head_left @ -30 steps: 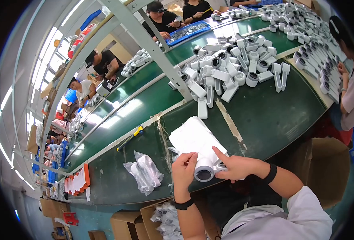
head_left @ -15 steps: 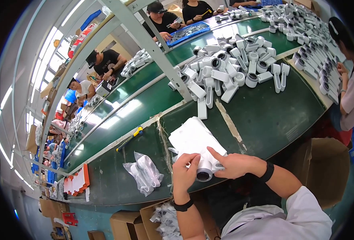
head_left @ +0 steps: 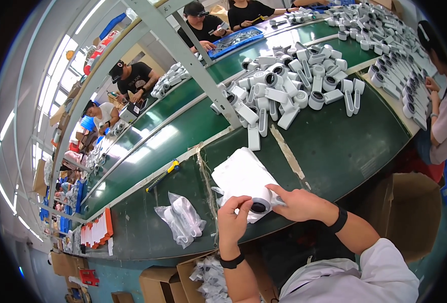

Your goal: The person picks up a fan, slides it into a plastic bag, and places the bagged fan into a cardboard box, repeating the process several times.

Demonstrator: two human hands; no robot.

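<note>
Near the table's front edge, a white round-headed handheld device with a dark round end rests on a stack of thin white sheets or bags. My right hand grips its right side, thumb across the top and the other fingers partly hidden. On the device's left, my left hand is closed in a pinch, thumb against forefinger; what lies between them is too small to make out. Clear plastic shows beside the stack. To the left lies a clear plastic bag with white parts inside.
A large pile of similar white devices covers the table's far side. A yellow-handled cutter lies to the left. Open cardboard boxes stand below the edge. Co-workers sit across the green conveyor, and one person is at right.
The device has shifted slightly away from me onto the white stack and tilted. My right hand moved a little right with it, and its forefinger no longer points across the sheets.
</note>
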